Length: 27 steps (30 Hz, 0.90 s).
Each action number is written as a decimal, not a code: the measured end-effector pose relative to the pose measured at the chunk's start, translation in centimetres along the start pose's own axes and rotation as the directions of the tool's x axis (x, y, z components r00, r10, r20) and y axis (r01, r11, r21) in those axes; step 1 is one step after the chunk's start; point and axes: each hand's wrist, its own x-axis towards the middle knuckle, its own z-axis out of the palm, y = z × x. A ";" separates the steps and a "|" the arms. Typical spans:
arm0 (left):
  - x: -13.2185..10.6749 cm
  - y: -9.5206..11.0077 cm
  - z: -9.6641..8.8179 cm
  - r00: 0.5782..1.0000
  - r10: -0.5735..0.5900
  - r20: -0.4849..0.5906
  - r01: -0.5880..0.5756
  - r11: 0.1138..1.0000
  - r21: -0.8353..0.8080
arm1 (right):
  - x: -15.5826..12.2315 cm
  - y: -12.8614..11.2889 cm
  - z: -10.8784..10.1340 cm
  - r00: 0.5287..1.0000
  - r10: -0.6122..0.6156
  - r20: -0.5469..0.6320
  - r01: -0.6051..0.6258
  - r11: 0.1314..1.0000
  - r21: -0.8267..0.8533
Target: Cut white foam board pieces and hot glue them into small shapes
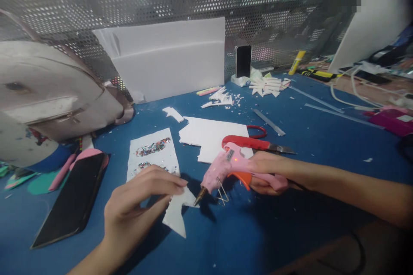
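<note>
My right hand [269,174] grips a pink glue gun [227,169] with an orange trigger; its brass nozzle points down-left at a small white foam piece [177,215] on the blue table. My left hand [142,202] hovers over that piece, fingers pinched together at its upper edge. A white sheet with glitter patches [151,152] lies just behind my left hand. Red scissors [254,142] rest on a larger white foam sheet [209,135] behind the glue gun.
A black phone in a pink case [72,200] lies at the left. A pale bag [48,94] stands at the back left. A white board [171,58] leans on the mesh wall, beside a propped phone [243,60]. Foam scraps [267,86] and glue sticks [269,122] lie behind.
</note>
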 end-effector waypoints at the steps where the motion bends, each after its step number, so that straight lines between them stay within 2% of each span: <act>1: -0.1 -0.1 0.0 1.000 -0.006 -0.015 0.006 1.000 -0.003 | 0.0 0.0 0.0 1.000 -0.001 -0.006 0.001 1.000 -0.004; 4: -0.1 -0.2 0.0 0.999 -0.012 -0.033 0.012 1.000 -0.014 | 0.0 -0.2 0.1 1.000 0.002 -0.029 -0.002 1.000 -0.008; 9: 0.2 -0.1 0.1 1.000 0.021 0.022 -0.021 1.000 -0.005 | 0.1 -0.4 0.6 0.998 0.003 -0.063 -0.002 1.000 0.017; 18: 0.1 0.0 0.4 0.997 -0.065 0.033 0.065 0.998 -0.009 | 0.4 0.7 0.2 0.999 -0.024 -0.049 0.026 0.999 0.035; 22: 0.0 0.0 0.5 0.996 -0.067 0.050 0.067 0.998 -0.003 | 0.5 1.4 -0.1 0.997 -0.061 -0.055 0.062 0.998 0.017; 27: 0.0 0.2 0.4 0.995 -0.082 0.062 0.082 0.997 0.001 | 0.5 0.8 0.4 0.997 -0.063 -0.048 0.063 0.998 0.000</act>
